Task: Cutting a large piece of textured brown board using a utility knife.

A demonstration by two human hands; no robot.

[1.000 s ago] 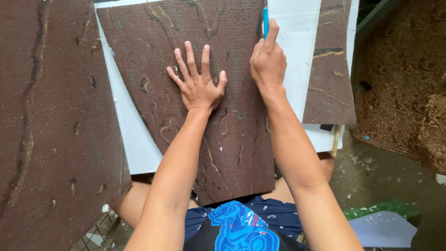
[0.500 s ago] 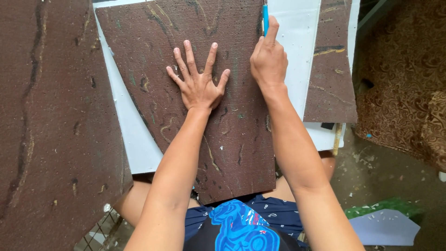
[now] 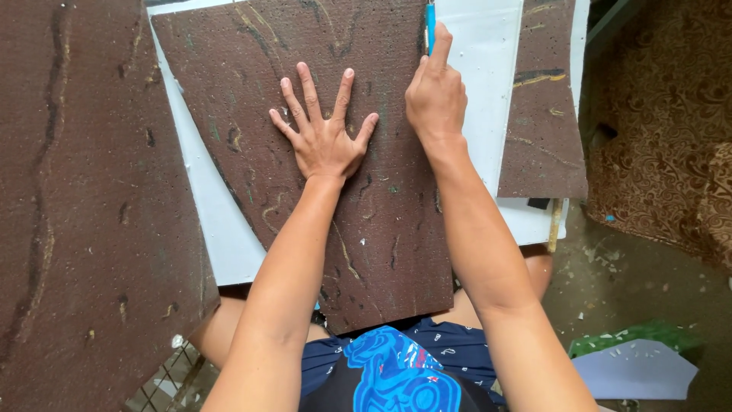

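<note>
Two hands: both are on the brown foam sheet [image 3: 335, 191] that lies across the white board [image 3: 221, 229].
Left hand [image 3: 324, 130]: open and flat, fingers spread, palm pressing the sheet near its middle; it grips nothing.
Right hand [image 3: 436, 95]: closed around a blue cutter [image 3: 431, 21], index finger stretched along it, at the sheet's right edge near the board's far edge.
Sheet position: it covers the board's middle, and its near edge hangs over the board's near edge, above the person's lap.
Narrow brown strip [image 3: 543, 107]: lies on the board's right side, apart from the sheet, white board showing between.
Large brown panel [image 3: 84, 206]: lies over the board's left edge.
</note>
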